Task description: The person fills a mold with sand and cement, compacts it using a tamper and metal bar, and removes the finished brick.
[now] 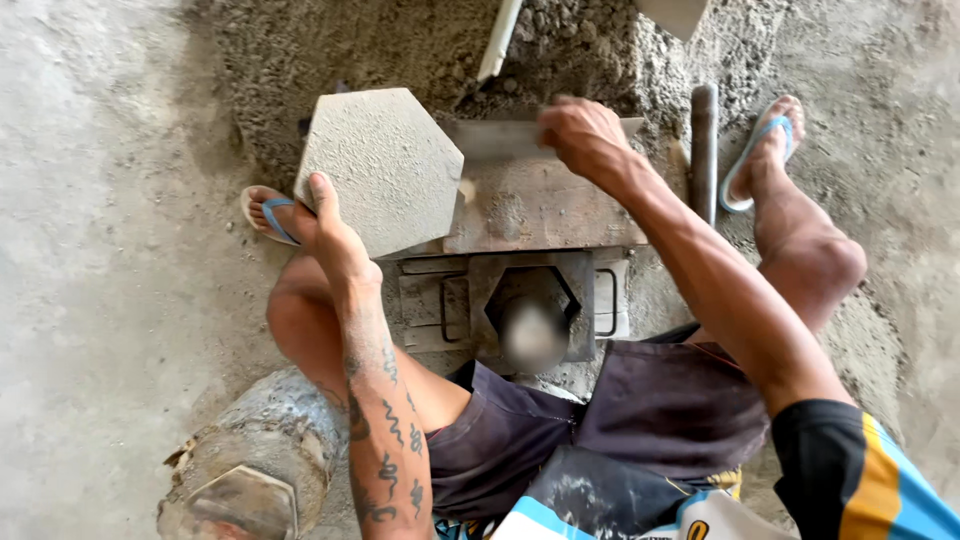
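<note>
Left hand [335,235] reaching forward, fingers curling around the near edge of a grey hexagonal concrete paver [380,165] tilting over the metal mould [530,290], right hand [585,135] stretching far, fingers pinching a flat trowel blade [500,140], damp cement mix [560,45] lying beyond.

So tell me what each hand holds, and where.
Left hand grips the grey hexagonal slab at its lower edge. Right hand holds a flat metal blade near one end.
</note>
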